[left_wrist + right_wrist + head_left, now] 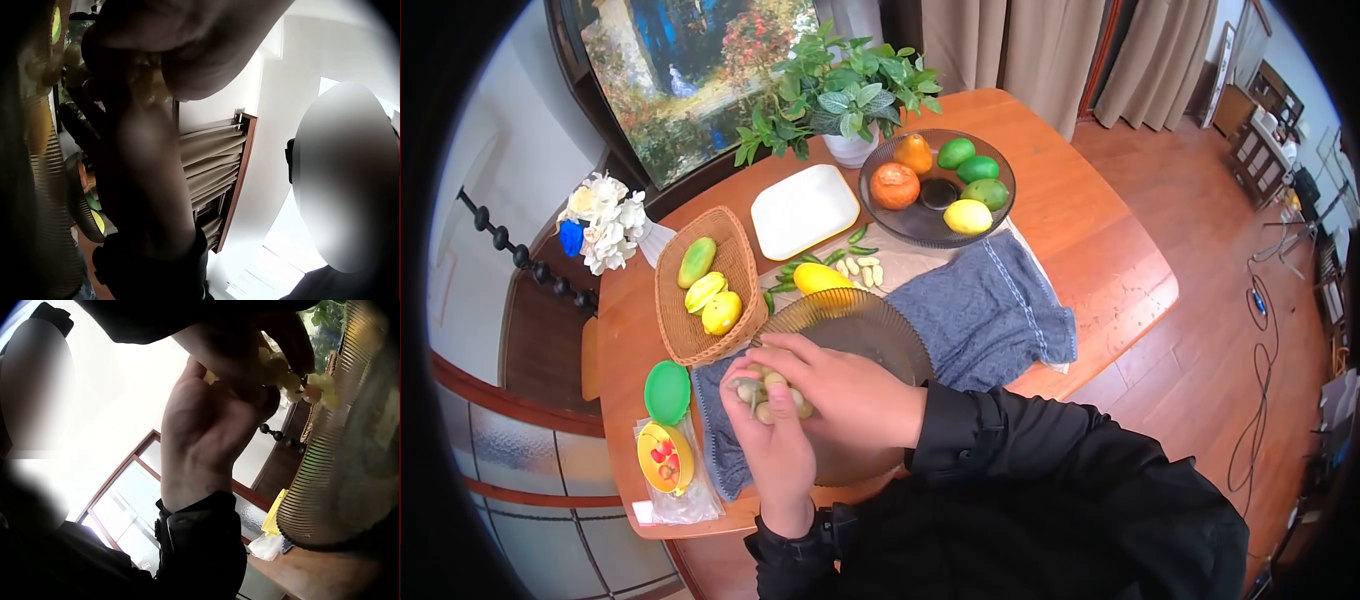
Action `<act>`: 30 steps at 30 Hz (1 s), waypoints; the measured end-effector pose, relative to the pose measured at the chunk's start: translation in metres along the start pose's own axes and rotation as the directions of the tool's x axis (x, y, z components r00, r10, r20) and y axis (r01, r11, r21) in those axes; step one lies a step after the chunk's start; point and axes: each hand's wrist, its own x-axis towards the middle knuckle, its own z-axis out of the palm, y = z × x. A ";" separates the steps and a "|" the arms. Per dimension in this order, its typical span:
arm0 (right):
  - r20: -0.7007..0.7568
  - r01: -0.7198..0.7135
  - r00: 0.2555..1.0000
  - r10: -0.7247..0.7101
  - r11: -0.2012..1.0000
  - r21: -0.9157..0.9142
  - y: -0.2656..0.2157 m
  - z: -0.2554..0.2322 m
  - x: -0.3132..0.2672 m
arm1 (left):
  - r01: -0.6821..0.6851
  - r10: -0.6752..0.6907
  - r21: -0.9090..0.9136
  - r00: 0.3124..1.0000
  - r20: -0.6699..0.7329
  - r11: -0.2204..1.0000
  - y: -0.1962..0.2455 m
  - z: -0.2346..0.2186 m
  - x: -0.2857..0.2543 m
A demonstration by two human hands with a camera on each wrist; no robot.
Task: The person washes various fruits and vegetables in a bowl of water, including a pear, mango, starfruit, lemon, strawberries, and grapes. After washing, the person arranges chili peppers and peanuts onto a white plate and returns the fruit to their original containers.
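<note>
Both hands hold a bunch of pale green grapes [764, 400] over a ribbed, see-through brown plate [890, 345]. My left hand [772, 455] cups the bunch from the near left side, its thumb up against the grapes. From the right, my right hand [850, 392] curls its fingers over the top of the bunch. In the right wrist view, several grapes [312, 392] hang out past the fingers beside the plate's ribbed rim [312, 469]. Part of the bunch is hidden between the palms.
Around the plate are a wicker basket [745, 245] of fruit, a yellow mango [822, 278], green peppers [785, 283], peanuts [870, 270], a white tray [805, 210], a dark fruit plate [880, 160], a blue cloth [970, 310], a yellow bowl [684, 462] and a green lid [667, 392].
</note>
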 end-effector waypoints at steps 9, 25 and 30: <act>-0.113 -0.150 0.977 0.180 0.960 0.237 0.003 -0.022 0.011 | -0.065 0.094 -0.116 0.961 0.259 0.991 0.009 0.001 -0.003; -0.591 -0.308 0.756 0.281 0.950 0.057 0.138 -0.204 0.038 | -0.103 -0.015 0.222 0.879 0.476 0.970 -0.028 -0.021 -0.019; -0.628 -0.389 0.701 0.338 0.919 0.061 0.176 -0.222 0.036 | -0.145 0.032 0.207 0.885 0.465 0.968 -0.026 -0.020 -0.019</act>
